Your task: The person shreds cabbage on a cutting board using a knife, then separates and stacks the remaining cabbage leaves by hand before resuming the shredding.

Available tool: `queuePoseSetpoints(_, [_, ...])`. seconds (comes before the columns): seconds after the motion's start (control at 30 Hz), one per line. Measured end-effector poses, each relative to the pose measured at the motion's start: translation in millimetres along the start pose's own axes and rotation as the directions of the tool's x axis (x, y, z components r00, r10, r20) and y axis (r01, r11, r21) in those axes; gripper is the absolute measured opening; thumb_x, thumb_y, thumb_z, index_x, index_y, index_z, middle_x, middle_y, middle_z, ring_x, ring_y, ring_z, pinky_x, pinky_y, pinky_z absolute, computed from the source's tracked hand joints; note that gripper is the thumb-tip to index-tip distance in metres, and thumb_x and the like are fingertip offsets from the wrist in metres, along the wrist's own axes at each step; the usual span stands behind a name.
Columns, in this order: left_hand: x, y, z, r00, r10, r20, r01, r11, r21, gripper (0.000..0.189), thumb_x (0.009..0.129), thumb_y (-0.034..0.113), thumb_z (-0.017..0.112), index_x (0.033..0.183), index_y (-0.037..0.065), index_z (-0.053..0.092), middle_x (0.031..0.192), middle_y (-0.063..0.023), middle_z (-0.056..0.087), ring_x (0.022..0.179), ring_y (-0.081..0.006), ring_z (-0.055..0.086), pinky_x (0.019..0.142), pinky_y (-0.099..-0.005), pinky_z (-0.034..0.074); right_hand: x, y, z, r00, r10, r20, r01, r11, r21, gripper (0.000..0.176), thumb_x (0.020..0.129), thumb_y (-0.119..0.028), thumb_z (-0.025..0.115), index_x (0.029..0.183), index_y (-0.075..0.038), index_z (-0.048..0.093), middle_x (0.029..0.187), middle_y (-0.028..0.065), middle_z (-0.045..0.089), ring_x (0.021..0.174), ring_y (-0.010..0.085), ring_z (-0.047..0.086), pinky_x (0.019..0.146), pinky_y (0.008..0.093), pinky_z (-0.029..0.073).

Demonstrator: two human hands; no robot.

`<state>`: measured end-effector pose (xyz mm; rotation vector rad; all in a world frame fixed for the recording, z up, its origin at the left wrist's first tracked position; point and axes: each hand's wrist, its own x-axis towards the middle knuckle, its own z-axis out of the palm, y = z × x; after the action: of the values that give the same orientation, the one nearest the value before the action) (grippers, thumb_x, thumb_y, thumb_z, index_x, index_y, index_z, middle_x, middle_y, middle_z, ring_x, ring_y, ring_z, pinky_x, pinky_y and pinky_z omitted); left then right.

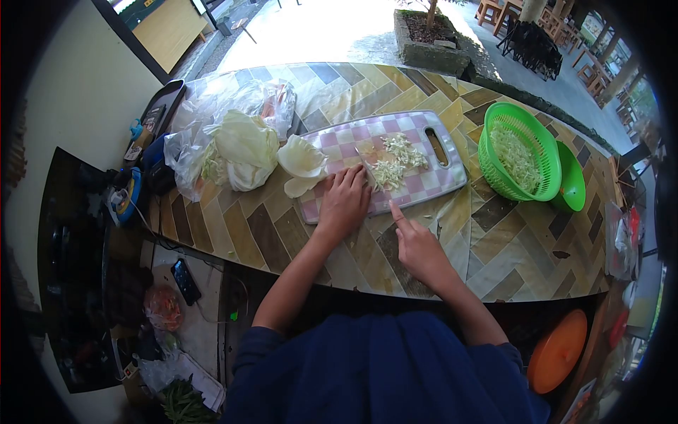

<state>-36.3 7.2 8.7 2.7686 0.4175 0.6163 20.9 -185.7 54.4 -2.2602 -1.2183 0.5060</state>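
Observation:
My left hand (345,203) presses down on the pink-and-white checked cutting board (339,140), its fingers close together over cabbage that they mostly hide. My right hand (418,247) grips a knife (370,168), index finger stretched along it; the thin blade lies beside my left fingertips and its handle is hidden in my palm. Chopped cabbage (399,157) is heaped on the board just right of the blade. Loose pale cabbage leaves (304,161) rest at the board's left edge, touching it. Farther left sits a larger part of a cabbage head (244,148).
A clear plastic bag (189,116) lies behind the cabbage head. On the right, a green basket (487,152) holds shredded cabbage, with a green bowl (575,185) against it. A dark tray (166,99) stands far left. Below the table are a phone (185,281) and an orange lid (558,351).

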Motion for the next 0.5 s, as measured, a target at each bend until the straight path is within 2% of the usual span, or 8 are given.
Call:
queuePoseSetpoints(0.07, [0,0,0,1.000,0.001,-0.003,-0.001,0.999,-0.050,0.043,0.092,0.022,0.053,0.126,-0.003,0.052,0.130,-0.0152,0.055,0.121,-0.0308,0.050,0.106,-0.0441,0.034,-4,5,-4,1.000,0.021,-0.023,-0.021,1.000,0.012,0.057,0.094,-0.010,0.048,0.149,-0.007,0.031,0.093,0.0269,0.060,0.085,0.0448,0.060,0.080,0.0499,0.048])
queuePoseSetpoints(0.17, [0,6,-3,0.997,-0.052,-0.051,0.043,0.986,-0.164,0.044,0.090,0.016,0.055,0.129,-0.004,0.049,0.130,-0.0175,0.054,0.121,-0.0347,0.050,0.107,-0.0468,0.035,3,15,-2,0.983,-0.072,-0.168,0.104,0.977,0.188,0.057,0.092,-0.005,0.049,0.148,-0.009,0.035,0.078,0.0253,0.058,0.073,0.0415,0.059,0.071,0.0474,0.045])
queuePoseSetpoints(0.27, [-1,10,-8,0.993,-0.084,-0.087,0.062,0.973,-0.222,0.044,0.088,0.010,0.055,0.129,-0.005,0.047,0.128,-0.0196,0.054,0.120,-0.0386,0.050,0.109,-0.0480,0.035,6,7,-8,0.980,-0.034,-0.198,0.084,0.964,0.252,0.056,0.092,-0.006,0.049,0.146,-0.009,0.037,0.074,0.0252,0.059,0.070,0.0423,0.058,0.070,0.0467,0.045])
queuePoseSetpoints(0.37, [-3,7,-9,0.995,-0.085,-0.057,0.069,0.968,-0.240,0.041,0.087,0.007,0.055,0.126,-0.004,0.048,0.125,-0.0207,0.054,0.120,-0.0403,0.050,0.112,-0.0475,0.033,5,2,-9,0.980,-0.031,-0.194,0.084,0.958,0.274,0.056,0.092,-0.007,0.050,0.147,-0.009,0.036,0.082,0.0273,0.060,0.073,0.0437,0.058,0.071,0.0465,0.046])
queuePoseSetpoints(0.47, [-3,6,-12,0.994,-0.094,-0.048,0.078,0.961,-0.267,0.036,0.086,0.007,0.056,0.121,-0.003,0.052,0.122,-0.0202,0.055,0.116,-0.0398,0.052,0.111,-0.0478,0.034,1,-2,-3,0.988,-0.055,-0.147,0.089,0.968,0.235,0.056,0.093,-0.007,0.049,0.147,-0.005,0.033,0.095,0.0299,0.060,0.087,0.0460,0.058,0.079,0.0499,0.045])
queuePoseSetpoints(0.5, [-3,7,-14,0.993,-0.101,-0.053,0.082,0.957,-0.278,0.034,0.086,0.006,0.056,0.119,-0.002,0.053,0.121,-0.0199,0.056,0.115,-0.0395,0.053,0.110,-0.0482,0.035,-1,-2,-1,0.990,-0.052,-0.132,0.083,0.968,0.237,0.057,0.093,-0.007,0.049,0.147,-0.006,0.033,0.095,0.0295,0.060,0.087,0.0459,0.058,0.079,0.0498,0.045])
